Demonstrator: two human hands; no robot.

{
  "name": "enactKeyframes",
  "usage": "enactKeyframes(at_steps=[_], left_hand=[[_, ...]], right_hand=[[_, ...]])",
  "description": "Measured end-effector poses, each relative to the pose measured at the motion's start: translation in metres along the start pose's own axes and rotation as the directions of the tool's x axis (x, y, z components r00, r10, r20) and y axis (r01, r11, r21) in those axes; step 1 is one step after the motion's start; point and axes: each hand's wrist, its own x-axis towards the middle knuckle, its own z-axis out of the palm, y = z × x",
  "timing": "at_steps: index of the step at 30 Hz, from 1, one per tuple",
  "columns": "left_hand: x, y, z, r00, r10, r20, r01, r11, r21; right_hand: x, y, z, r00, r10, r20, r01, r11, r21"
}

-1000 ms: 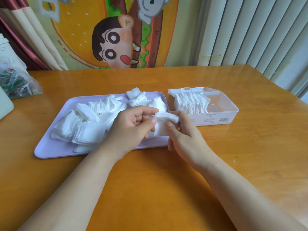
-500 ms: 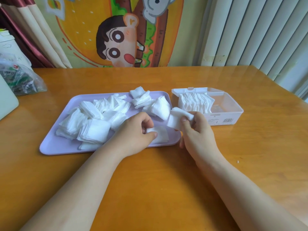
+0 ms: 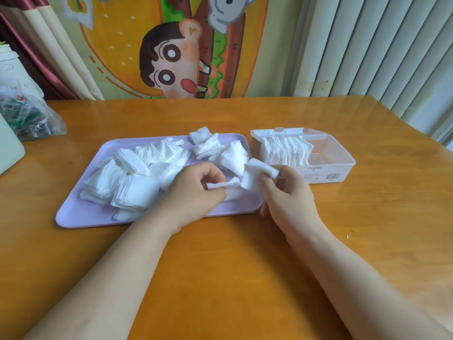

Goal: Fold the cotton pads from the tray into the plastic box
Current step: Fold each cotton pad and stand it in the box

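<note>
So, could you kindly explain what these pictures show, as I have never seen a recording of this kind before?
There is no machine: a person works with bare hands, and the camera sits on their head, looking down. On the wooden table lie a lilac tray with a heap of cotton pads and an open clear plastic box with a row of folded pads standing inside. The right hand holds a folded cotton pad; the left hand pinches a loose cotton pad above the tray. A plastic bag lies far left.
</note>
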Motion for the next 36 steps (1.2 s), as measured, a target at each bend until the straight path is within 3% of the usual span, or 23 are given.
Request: enactKeyframes(at_steps=[3, 5, 8, 13, 26, 29, 33, 36], left_hand=[[0.001, 0.007, -0.006, 0.999, 0.028, 0.032, -0.016, 0.943, -0.333], [-0.001, 0.009, -0.005, 0.995, 0.056, 0.088, -0.016, 0.915, -0.404], [-0.006, 0.013, 0.002, 0.992, 0.07, 0.102, -0.026, 0.925, -0.379], [-0.005, 0.014, 0.003, 0.999, 0.023, 0.045, -0.003, 0.918, -0.396], [-0.005, 0.009, 0.007, 0.995, 0.065, -0.072, -0.086, 0.931, -0.355], [-0.004, 0.009, 0.007, 0.996, 0.057, -0.061, -0.076, 0.928, -0.364], [-0.004, 0.008, 0.005, 0.998, 0.059, -0.027, -0.064, 0.939, -0.337], [-0.003, 0.005, 0.002, 0.995, 0.097, -0.022, -0.099, 0.98, -0.172]], right_hand=[[0.0, 0.001, -0.002, 1.0, -0.016, 0.021, 0.016, 1.0, 0.022], [0.001, 0.0, -0.002, 0.998, -0.009, 0.057, 0.004, 0.997, 0.074], [0.002, -0.003, -0.001, 0.991, 0.02, 0.131, -0.048, 0.975, 0.219], [0.003, -0.003, -0.003, 0.982, 0.047, 0.185, -0.103, 0.945, 0.309], [0.001, -0.006, -0.007, 0.934, -0.033, 0.355, -0.083, 0.948, 0.307], [-0.001, -0.004, -0.003, 0.958, -0.083, 0.274, 0.032, 0.982, 0.187], [0.002, 0.003, -0.001, 0.975, -0.085, 0.207, 0.055, 0.988, 0.145], [0.003, 0.004, -0.003, 0.976, -0.104, 0.191, 0.086, 0.991, 0.101]])
